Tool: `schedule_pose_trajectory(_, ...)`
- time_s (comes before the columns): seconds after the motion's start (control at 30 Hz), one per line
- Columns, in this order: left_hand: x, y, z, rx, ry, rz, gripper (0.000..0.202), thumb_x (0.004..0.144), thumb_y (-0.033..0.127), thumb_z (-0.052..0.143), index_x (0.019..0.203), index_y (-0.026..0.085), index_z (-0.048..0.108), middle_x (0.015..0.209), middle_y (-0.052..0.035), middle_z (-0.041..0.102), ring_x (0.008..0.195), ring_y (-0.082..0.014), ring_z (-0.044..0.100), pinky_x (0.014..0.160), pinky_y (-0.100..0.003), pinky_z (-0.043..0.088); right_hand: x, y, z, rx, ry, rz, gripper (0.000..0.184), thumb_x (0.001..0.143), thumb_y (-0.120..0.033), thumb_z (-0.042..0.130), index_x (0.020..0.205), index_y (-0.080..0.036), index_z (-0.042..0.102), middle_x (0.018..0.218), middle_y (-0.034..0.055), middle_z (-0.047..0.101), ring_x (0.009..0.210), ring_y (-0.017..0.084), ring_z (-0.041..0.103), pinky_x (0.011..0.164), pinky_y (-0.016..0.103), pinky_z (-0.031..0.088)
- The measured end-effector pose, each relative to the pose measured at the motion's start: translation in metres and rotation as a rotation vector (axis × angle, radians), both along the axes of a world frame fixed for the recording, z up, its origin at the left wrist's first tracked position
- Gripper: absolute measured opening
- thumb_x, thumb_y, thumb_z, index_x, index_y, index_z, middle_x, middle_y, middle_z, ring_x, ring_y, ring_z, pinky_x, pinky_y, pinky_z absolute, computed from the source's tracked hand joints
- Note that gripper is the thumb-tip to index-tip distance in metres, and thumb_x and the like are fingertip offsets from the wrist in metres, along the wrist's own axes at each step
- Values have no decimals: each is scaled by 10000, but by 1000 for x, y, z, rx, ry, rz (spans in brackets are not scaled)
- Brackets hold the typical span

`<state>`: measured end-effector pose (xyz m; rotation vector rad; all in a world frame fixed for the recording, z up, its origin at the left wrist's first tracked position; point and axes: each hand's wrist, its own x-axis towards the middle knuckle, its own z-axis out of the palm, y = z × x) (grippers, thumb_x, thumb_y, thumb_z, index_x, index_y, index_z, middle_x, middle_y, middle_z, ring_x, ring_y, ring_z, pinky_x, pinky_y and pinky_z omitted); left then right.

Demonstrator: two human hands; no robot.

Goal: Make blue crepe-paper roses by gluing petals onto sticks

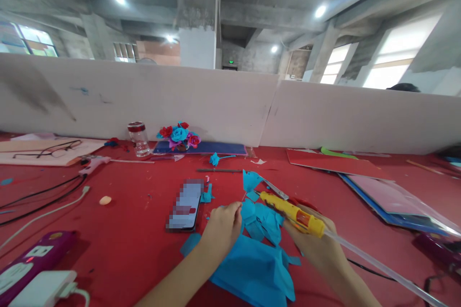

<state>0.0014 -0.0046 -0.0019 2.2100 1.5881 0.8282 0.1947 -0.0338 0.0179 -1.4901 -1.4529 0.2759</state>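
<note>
My left hand is closed in a pinch on a thin stick that carries a small blue paper piece at its top. My right hand is wrapped around a yellow glue gun, whose nozzle points left toward that paper piece. A clear glue stick trails out of the gun's back to the lower right. Cut blue paper sheets lie under and between both hands on the red table.
A phone lies left of my hands. At the back stand a paper flower bouquet, a glass jar, glasses and a second glue gun. A power strip and cables sit front left. Coloured sheets lie right.
</note>
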Motion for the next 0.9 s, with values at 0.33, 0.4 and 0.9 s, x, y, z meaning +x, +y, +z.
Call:
schedule_pose_trajectory(0.33,-1,1,-5,-29,-205,-45,309,815,211,409,990,171,660,895,-87,717,801,-191,670,693,-243,511,2,3,3,-32,65,-21,153,559,-333,572,619,-198,532,549,69,624,495,226,620,421,303,508)
schedule_pose_trajectory(0.4,-1,0,-5,-35,-225,-57,310,811,206,409,987,167,661,900,-88,717,804,-191,671,692,-243,514,3,5,0,-40,72,-33,160,560,-331,576,628,-189,548,566,81,636,498,230,626,419,306,512)
schedule_pose_trajectory(0.9,1,-2,-2,-112,-355,-89,293,753,151,437,920,143,678,866,-82,725,769,-179,682,669,-236,524,0,5,-1,-74,54,-41,285,555,-334,571,758,-137,607,760,169,701,649,290,676,569,372,561)
